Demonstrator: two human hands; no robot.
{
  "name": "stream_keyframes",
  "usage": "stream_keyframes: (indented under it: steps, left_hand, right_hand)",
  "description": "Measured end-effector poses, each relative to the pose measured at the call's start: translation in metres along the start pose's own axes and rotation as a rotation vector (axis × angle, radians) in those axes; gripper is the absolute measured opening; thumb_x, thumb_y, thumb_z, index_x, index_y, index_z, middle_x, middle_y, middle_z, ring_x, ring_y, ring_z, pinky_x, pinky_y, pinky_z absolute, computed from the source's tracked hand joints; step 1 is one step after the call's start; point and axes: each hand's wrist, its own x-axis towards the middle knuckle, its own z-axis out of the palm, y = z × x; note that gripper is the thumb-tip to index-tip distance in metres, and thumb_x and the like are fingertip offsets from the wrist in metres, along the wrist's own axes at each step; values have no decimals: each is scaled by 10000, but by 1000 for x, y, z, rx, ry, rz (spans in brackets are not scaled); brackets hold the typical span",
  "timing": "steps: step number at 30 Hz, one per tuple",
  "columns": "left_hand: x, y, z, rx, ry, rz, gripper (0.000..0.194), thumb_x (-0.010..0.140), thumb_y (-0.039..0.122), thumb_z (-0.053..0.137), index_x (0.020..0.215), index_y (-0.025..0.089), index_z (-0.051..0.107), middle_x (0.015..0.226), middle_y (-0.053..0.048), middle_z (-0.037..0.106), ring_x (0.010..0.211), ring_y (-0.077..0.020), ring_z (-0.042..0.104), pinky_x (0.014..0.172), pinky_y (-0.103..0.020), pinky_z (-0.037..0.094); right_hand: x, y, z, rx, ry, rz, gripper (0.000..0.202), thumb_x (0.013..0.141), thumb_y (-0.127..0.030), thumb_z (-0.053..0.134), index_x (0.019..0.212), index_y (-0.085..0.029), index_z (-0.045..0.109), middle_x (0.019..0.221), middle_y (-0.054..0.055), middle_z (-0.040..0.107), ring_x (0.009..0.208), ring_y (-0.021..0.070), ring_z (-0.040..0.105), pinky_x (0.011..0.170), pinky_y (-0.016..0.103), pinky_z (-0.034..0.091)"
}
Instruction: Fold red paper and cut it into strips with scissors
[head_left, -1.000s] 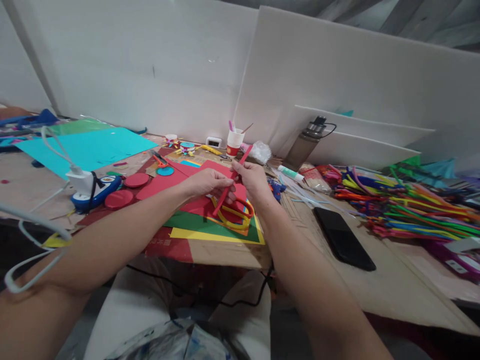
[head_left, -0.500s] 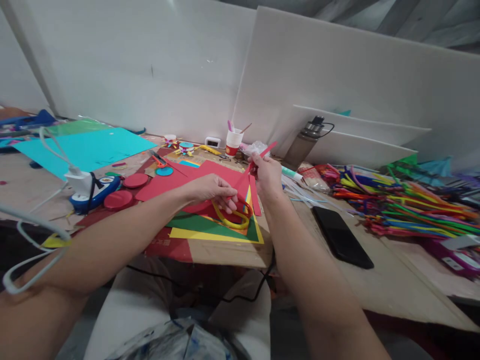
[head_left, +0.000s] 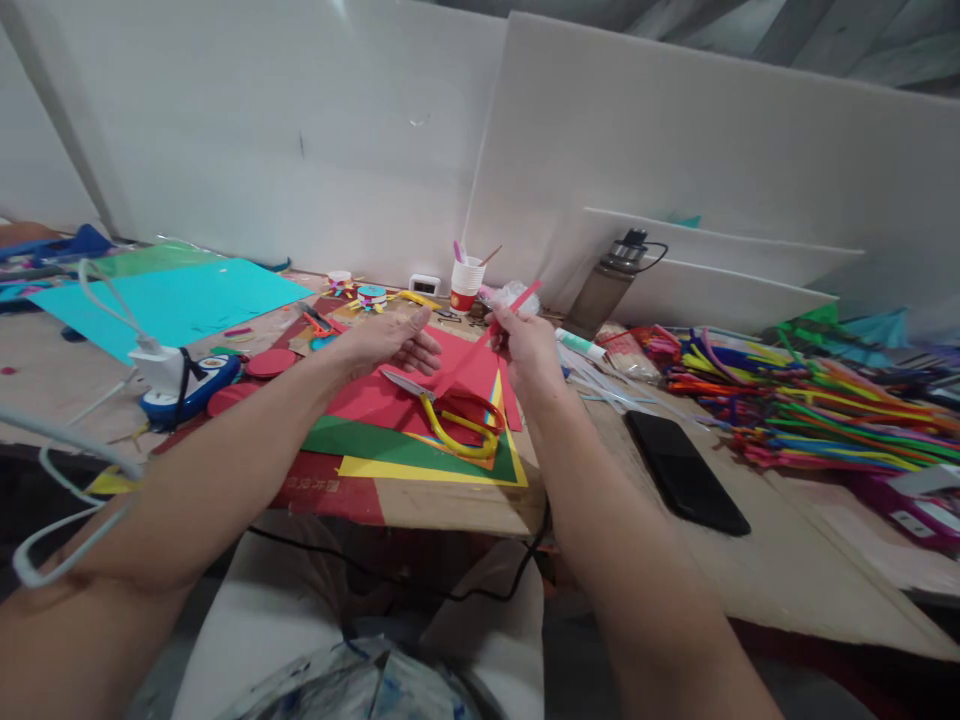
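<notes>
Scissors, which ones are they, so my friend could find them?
Start at the stack of coloured paper sheets in the middle of the table, between the two forearms. The scissors lie on the red sheet there, below the open left hand. They alone have yellow loop handles and silver blades.

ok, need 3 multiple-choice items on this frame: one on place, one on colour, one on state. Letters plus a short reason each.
1. Where do the scissors lie?
A. on the red paper
B. on the black phone
C. in the paper cup

2. What colour is the strip in the right hand?
A. green
B. red
C. white

3. How is the left hand?
A. shut on the scissors
B. flat on the phone
C. open, holding nothing

Answers:
1 A: the scissors rest on the red paper between the arms.
2 B: the strip pinched in the right hand is red.
3 C: the left hand's fingers are spread above the paper, with the scissors lying apart from them.
</notes>
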Motion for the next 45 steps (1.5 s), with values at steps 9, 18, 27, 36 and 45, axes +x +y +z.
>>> stream_keyframes:
  steps: [9,18,27,36,45]
  left_hand:
    - [0,-6,31,-60,-105,44,479,691,565,734,807,100,707,754,-131,732,658,-207,693,635,-306,531]
    - [-2,-7,30,-85,-135,34,371,733,459,737,750,92,685,702,-119,720,574,-158,661,567,-259,501]
    - [-4,-13,29,0,-274,-39,365,724,464,739,758,101,722,706,-131,731,569,-163,670,620,-278,522]
    - [-5,-4,13,34,-295,-85,346,712,430,755,762,88,731,663,-124,713,558,-157,657,577,-253,507]
    - [14,-13,-15,-47,197,-87,195,744,308,719,733,113,719,502,5,545,415,-53,441,393,-172,315]
  right_hand:
    - [-22,22,19,-116,-215,-67,322,711,-474,690,649,-170,601,526,-49,532,468,76,446,492,220,374]
    - [-14,20,11,-123,-191,-87,289,706,-415,695,602,-156,619,498,-37,534,475,77,446,504,218,364]
    - [15,6,-13,-20,70,-36,243,771,-396,648,666,-177,637,530,-37,524,464,80,443,487,215,389]
    - [24,0,-25,-7,146,-69,250,793,-415,599,686,-190,618,620,-5,593,536,114,536,541,251,440]
    - [19,1,-33,-981,-6,-209,188,776,-328,628,750,-157,702,693,67,682,704,187,631,669,294,461]
